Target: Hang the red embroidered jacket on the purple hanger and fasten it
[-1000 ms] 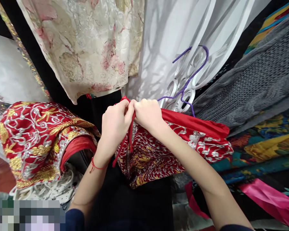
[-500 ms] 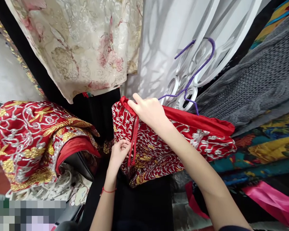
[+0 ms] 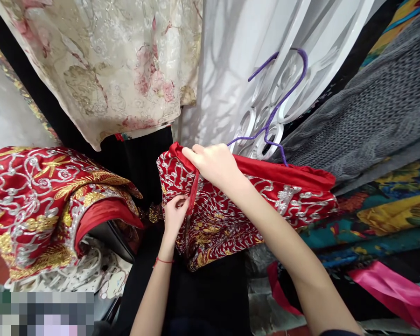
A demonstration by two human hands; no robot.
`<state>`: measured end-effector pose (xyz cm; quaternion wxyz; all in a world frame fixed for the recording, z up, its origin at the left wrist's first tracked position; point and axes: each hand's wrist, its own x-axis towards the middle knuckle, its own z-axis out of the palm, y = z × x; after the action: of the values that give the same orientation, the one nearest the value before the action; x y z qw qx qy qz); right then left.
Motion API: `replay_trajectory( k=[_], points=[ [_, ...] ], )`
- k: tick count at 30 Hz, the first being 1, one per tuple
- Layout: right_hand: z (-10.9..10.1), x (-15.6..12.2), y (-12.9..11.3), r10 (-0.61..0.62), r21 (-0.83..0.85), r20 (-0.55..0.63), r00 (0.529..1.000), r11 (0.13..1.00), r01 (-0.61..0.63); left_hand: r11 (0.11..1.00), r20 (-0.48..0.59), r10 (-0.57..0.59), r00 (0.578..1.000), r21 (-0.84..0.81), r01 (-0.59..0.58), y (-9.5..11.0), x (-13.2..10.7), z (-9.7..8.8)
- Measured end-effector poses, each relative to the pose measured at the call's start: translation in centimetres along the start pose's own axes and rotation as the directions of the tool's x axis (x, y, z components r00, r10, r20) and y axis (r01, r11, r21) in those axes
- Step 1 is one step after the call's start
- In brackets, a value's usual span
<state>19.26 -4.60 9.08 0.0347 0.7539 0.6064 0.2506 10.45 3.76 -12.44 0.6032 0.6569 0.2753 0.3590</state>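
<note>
A red garment (image 3: 283, 198) with silver and gold embroidery hangs folded over a purple hanger (image 3: 276, 109) in front of me. My right hand (image 3: 213, 163) is closed on the top corner of the garment, where a red tie cord (image 3: 193, 191) comes out. Lower down, my left hand (image 3: 175, 214) pinches that red cord against the embroidered cloth. A thin red string circles my left wrist.
A second red embroidered garment (image 3: 42, 200) lies bunched at the left over white lace. Above hang a cream floral cloth (image 3: 101, 70) and white fabric (image 3: 231, 70). A grey knit (image 3: 371, 107), colourful printed cloths (image 3: 381, 219) and pink satin (image 3: 395, 291) fill the right side.
One second ago both hands were together at the garment's top corner. My left hand has since slid down along the red cord; my right hand stays at the corner.
</note>
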Motion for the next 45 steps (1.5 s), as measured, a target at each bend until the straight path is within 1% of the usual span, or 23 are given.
replay_trajectory(
  k=[2, 3, 6, 8, 12, 14, 15, 16, 18, 20, 22, 24, 27, 29, 34, 38, 39, 42, 43, 45],
  points=[
    [0.1, -0.1, 0.0, 0.004, 0.012, -0.005, 1.0, 1.0, -0.004, 0.985, 0.064, -0.09, 0.994, -0.142, 0.099, 0.0, 0.3, 0.1],
    [0.1, -0.1, 0.0, 0.006, 0.019, -0.009, 1.0, 1.0, -0.006, 0.972, 0.088, -0.128, 0.988, -0.188, 0.143, 0.2, 0.3, 0.1],
    [0.2, -0.2, 0.1, 0.009, 0.032, -0.02, 1.0, 0.999, -0.009, 0.938, 0.116, -0.196, 0.974, -0.267, 0.22, 0.9, 0.3, 0.1],
    [0.3, -0.2, 0.1, 0.013, 0.028, -0.019, 1.0, 1.0, -0.012, 0.922, 0.09, -0.211, 0.973, -0.312, 0.229, 1.3, 0.2, 0.4],
    [0.3, -0.3, 0.2, 0.018, 0.005, -0.009, 1.0, 1.0, -0.018, 0.916, -0.043, -0.197, 0.98, -0.364, 0.168, 1.6, -0.3, 1.0],
    [0.3, -0.4, 0.3, 0.011, -0.003, -0.01, 1.0, 1.0, -0.011, 0.928, -0.08, -0.176, 0.981, -0.346, 0.138, 1.5, -0.6, 1.0],
    [0.3, -0.4, 0.3, 0.006, -0.006, -0.012, 1.0, 1.0, -0.006, 0.937, -0.067, -0.16, 0.985, -0.324, 0.13, 1.5, -0.7, 0.9],
    [0.3, -0.4, 0.3, 0.002, -0.008, -0.013, 1.0, 1.0, -0.002, 0.948, -0.032, -0.141, 0.989, -0.294, 0.126, 1.6, -0.8, 0.6],
    [0.4, -0.4, 0.3, 0.001, -0.011, -0.012, 1.0, 1.0, -0.002, 0.97, 0.084, -0.115, 0.99, -0.205, 0.13, 1.8, -1.0, -0.1],
    [0.5, -0.4, 0.3, 0.008, -0.015, -0.009, 1.0, 1.0, -0.008, 0.983, 0.219, -0.126, 0.968, -0.107, 0.152, 2.2, -1.2, -1.1],
    [0.6, -0.4, 0.2, 0.012, -0.018, -0.012, 1.0, 1.0, -0.012, 0.983, 0.291, -0.155, 0.944, -0.048, 0.176, 2.6, -1.3, -1.8],
    [0.6, -0.4, 0.1, 0.012, -0.026, -0.012, 1.0, 1.0, -0.012, 0.982, 0.285, -0.165, 0.944, -0.047, 0.185, 3.0, -1.4, -2.3],
    [0.5, -0.4, 0.1, 0.012, -0.044, -0.004, 1.0, 0.999, -0.012, 0.982, 0.205, -0.151, 0.967, -0.081, 0.17, 3.1, -1.5, -2.5],
    [0.5, -0.4, 0.0, 0.013, -0.051, 0.005, 1.0, 0.999, -0.013, 0.98, 0.182, -0.153, 0.971, -0.101, 0.173, 3.1, -1.5, -2.4],
    [0.5, -0.3, -0.1, 0.031, -0.055, 0.017, 0.999, 0.998, -0.03, 0.961, 0.212, -0.185, 0.96, -0.165, 0.222, 2.9, -1.5, -2.2],
    [0.5, -0.3, -0.3, 0.034, -0.06, 0.02, 0.999, 0.998, -0.033, 0.955, 0.186, -0.199, 0.962, -0.183, 0.233, 2.5, -1.4, -2.1],
    [0.5, -0.3, -0.3, 0.033, -0.061, 0.022, 0.999, 0.998, -0.032, 0.954, 0.203, -0.216, 0.955, -0.163, 0.25, 2.4, -1.3, -2.0],
    [0.6, -0.3, -0.4, 0.027, -0.067, 0.014, 1.0, 0.997, -0.026, 0.95, 0.298, -0.264, 0.917, -0.084, 0.3, 2.1, -1.1, -1.9],
    [0.6, -0.4, -0.4, 0.026, -0.068, 0.013, 1.0, 0.997, -0.025, 0.952, 0.314, -0.258, 0.914, -0.077, 0.296, 2.0, -1.1, -1.8],
    [0.6, -0.5, -0.5, 0.027, -0.07, 0.01, 1.0, 0.997, -0.026, 0.96, 0.295, -0.222, 0.929, -0.103, 0.262, 1.7, -1.1, -1.7]
  ],
)
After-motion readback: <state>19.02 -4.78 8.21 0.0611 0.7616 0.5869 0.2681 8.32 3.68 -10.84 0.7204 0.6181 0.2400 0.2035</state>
